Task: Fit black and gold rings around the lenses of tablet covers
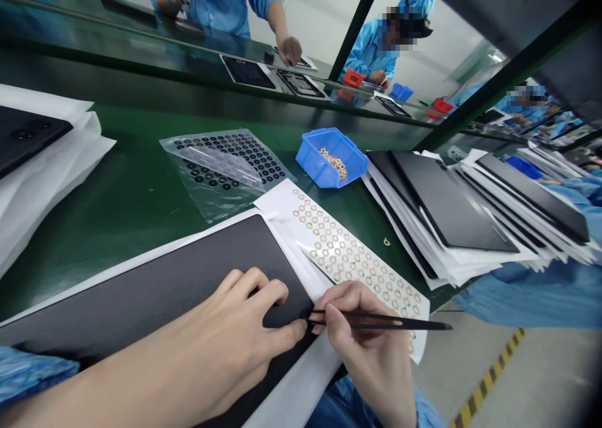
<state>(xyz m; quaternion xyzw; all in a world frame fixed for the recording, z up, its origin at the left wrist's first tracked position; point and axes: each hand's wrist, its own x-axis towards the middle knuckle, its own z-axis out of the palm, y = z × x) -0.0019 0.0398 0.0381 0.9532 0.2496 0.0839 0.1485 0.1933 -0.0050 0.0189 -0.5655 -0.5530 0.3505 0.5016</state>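
A dark tablet-like panel (188,271) lies on white sheets in front of me. My left hand (249,331) rests on it with bent fingers apart, thumb side close to the panel's corner; I see nothing held in it. My right hand (371,346) is closed around black tweezers (399,322), whose tips point left to that corner beside my left fingertips. What lies at the tips is hidden or too small to make out. Under and beyond my right hand is a white sheet of small ring stickers (348,246).
Behind are a clear sheet of black rings (254,155) and a blue bin (313,158) of small tan rings. One loose ring (386,241) lies on the green table (141,196). Stacked panels (461,202) stand right, another panel (28,133) left. Co-workers sit across.
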